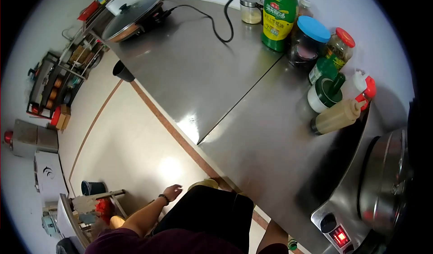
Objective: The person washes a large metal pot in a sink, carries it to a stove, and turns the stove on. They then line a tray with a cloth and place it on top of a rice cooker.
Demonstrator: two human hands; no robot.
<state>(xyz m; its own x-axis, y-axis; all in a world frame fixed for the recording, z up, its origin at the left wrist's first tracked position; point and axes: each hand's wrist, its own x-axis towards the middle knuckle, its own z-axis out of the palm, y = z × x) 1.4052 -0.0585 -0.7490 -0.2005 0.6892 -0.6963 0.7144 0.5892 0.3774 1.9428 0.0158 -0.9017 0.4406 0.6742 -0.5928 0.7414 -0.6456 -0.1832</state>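
My left hand [172,192] hangs beside my hip above the tiled floor, a dark band on its wrist. Its fingers are loosely apart and it holds nothing. It is well short of the steel counter [252,136]. Only part of my right forearm [274,234] shows at the counter's near edge; the hand itself is out of view. On the counter's far side stand a green and yellow bottle [279,17], a blue-lidded jar [309,41], a red-lidded jar [337,48], a green-capped bottle [325,95] and a tan squeeze bottle [339,115] lying on its side.
A lidded electric pan [132,15] sits at the counter's far left end, its black cable [222,26] running across the top. A cooker with a red display [339,236] and metal lid [387,181] is at the right. Shelving [56,84] and a dark bucket [92,187] stand on the floor.
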